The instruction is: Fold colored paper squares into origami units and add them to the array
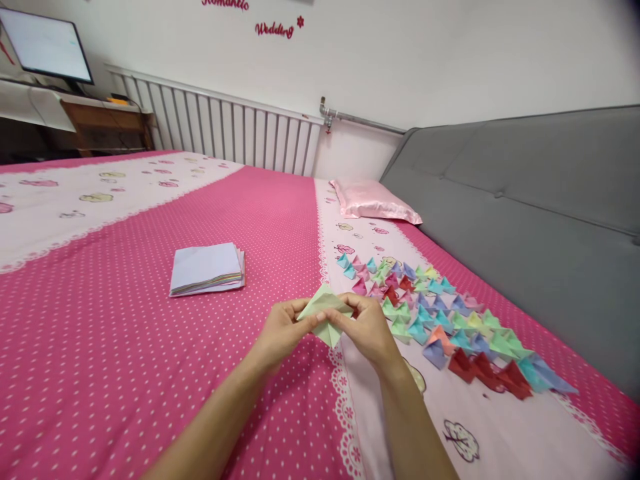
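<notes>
A light green sheet of folded paper (326, 301) is held up over the bed, its outline roughly a diamond with creases running to the lower tip. My left hand (286, 328) pinches its left side, thumb on the near face. From the right, my right hand (367, 327) grips the opposite side, and the two thumbs nearly meet at the middle. The fingers behind the paper are partly hidden. Just right of my right hand lie many folded paper boats (440, 320) in several colours, set out in rough rows.
A stack of coloured paper sheets (207, 268) lies on the pink dotted bedspread (125, 333), left of my hands. Farther back are a pink pillow (375, 200) and a white radiator (225, 123). A grey padded headboard (530, 213) borders the right; a monitor (47, 47) stands far left.
</notes>
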### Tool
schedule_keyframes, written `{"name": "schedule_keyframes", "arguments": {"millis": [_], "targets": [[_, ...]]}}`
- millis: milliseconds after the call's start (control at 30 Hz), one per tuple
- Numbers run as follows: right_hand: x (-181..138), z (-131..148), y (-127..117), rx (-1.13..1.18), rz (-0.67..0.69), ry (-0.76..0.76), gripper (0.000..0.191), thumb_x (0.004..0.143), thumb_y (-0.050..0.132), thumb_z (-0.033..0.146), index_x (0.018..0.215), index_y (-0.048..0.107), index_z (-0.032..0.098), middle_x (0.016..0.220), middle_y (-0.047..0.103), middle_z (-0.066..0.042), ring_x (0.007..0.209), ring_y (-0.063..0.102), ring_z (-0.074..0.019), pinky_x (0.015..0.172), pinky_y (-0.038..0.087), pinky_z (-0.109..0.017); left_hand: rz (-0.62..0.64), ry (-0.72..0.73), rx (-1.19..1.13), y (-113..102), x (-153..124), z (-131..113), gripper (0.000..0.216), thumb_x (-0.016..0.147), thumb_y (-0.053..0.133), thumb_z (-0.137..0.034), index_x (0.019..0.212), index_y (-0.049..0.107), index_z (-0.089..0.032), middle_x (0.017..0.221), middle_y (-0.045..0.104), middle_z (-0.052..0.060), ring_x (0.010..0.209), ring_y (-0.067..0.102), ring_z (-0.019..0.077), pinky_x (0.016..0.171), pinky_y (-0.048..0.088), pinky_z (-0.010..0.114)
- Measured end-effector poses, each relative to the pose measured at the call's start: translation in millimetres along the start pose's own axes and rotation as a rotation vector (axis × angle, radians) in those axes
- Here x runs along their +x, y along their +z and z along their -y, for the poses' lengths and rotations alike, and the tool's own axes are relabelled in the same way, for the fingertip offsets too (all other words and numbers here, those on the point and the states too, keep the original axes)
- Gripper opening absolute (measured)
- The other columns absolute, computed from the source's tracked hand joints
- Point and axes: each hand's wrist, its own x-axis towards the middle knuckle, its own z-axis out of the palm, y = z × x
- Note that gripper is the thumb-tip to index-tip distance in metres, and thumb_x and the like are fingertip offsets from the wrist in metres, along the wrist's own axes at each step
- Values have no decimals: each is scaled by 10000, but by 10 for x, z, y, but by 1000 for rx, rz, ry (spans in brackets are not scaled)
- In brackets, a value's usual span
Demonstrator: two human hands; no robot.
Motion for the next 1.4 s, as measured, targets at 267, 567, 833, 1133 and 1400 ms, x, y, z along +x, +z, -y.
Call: {"name": "schedule_keyframes", "arguments": {"millis": [267, 567, 833, 1133, 1400], "targets": [[6, 0, 70, 153, -152, 27, 370, 597, 727, 380, 805, 471, 210, 646, 566, 34, 563, 543, -130, 492, 428, -220, 12, -25, -27, -4, 9, 12, 295, 666, 678, -383, 820, 703, -133, 749, 683, 58, 642, 598, 151, 660, 462, 263], [5, 20, 37, 263, -156, 110, 412, 568, 758, 321, 880, 526, 183, 581, 599, 31, 532, 586, -140, 533, 457, -252, 9, -6, -39, -42, 22, 43, 288, 687, 660, -381, 809, 691, -121, 678, 665, 47, 586, 577, 134, 608, 447, 245], [8, 27, -59, 196, -130, 133, 417, 630, 703, 335, 987, 590, 152, 552, 609, 28, 492, 522, -109, 491, 439, -238, -17, -46, -89, -26, 6, -2, 344, 657, 681, -403, 853, 700, -122, 732, 685, 81, 608, 592, 152, 634, 463, 261], [-10, 43, -125, 187, -2, 137, 432, 670, 679, 346, 1055, 601, 166, 696, 660, -15, 665, 610, -151, 652, 497, -292, -6, -35, -25, -36, 8, -7, 318, 671, 659, -408, 784, 703, -114, 671, 673, 75, 590, 587, 159, 610, 452, 261], [-33, 48, -40, 211, 76, 155, 230, 658, 693, 365, 742, 652, 154, 655, 624, -12, 561, 553, -120, 518, 422, -225, 103, -44, 146, -22, -12, 30, 302, 692, 627, -408, 603, 653, -120, 531, 572, 30, 464, 464, 100, 479, 336, 221]]}}
